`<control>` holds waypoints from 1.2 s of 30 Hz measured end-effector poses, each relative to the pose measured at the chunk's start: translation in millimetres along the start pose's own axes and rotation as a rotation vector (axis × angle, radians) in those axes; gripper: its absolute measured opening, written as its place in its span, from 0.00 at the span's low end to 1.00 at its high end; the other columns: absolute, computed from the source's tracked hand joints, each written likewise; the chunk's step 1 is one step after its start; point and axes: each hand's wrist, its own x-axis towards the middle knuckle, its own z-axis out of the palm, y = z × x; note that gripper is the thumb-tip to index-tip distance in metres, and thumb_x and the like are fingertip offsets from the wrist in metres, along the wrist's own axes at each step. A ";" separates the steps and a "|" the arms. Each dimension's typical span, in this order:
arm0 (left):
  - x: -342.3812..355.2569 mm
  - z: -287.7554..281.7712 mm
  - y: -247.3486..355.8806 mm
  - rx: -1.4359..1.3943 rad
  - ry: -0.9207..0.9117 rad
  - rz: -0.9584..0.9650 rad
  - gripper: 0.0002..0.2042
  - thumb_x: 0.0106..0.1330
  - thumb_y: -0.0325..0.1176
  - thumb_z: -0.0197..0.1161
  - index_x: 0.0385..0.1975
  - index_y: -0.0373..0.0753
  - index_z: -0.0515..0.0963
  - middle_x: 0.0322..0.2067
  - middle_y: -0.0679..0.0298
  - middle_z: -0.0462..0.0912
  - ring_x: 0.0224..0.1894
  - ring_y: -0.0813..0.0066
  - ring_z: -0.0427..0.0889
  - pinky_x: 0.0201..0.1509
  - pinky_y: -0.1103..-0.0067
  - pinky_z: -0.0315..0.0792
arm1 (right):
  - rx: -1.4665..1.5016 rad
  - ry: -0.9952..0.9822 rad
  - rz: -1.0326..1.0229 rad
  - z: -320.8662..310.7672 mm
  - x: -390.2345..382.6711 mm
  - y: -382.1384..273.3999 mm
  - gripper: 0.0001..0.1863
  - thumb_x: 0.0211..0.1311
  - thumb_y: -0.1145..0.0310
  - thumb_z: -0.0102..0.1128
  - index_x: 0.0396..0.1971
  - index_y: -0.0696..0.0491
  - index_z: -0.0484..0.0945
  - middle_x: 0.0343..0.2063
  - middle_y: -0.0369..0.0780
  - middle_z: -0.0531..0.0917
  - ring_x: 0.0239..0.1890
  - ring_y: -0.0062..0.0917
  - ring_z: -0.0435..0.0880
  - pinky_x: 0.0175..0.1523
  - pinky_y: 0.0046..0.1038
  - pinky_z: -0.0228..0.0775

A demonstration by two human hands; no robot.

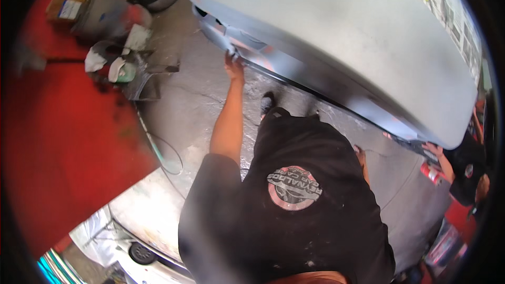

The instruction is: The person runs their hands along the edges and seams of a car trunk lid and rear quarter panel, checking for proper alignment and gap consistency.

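A pale grey car body (336, 26) fills the upper right, with a bumper (294, 66) below it. A thin black strip (315, 94) runs along the bumper's lower edge. My left arm reaches forward, and my left hand (234, 67) is at the left end of this edge, fingers closed round it. Low at my right side is my right hand (360, 153), away from the car and mostly hidden behind my black shirt; its fingers do not show clearly. At the bumper's far right end, another person's hand (432, 150) touches the lower edge.
On the left stands a red surface (73, 152), beside a stand with a cup (122, 70) and a hose (158, 152). Farther back are a cardboard box (68, 0) and a grey drum (108, 16). Printed paper (452, 8) covers part of the car. A red can (431, 173) is near the other person.
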 end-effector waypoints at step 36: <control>96.4 -37.5 -15.9 -0.435 -0.113 0.076 0.18 0.62 0.25 0.61 0.54 0.40 0.80 0.45 0.61 0.85 0.44 0.67 0.83 0.42 0.72 0.75 | -0.007 0.001 -0.396 68.4 -13.4 -63.3 0.29 0.61 0.69 0.48 0.63 0.60 0.75 0.34 0.46 0.88 0.28 0.27 0.86 0.31 0.29 0.78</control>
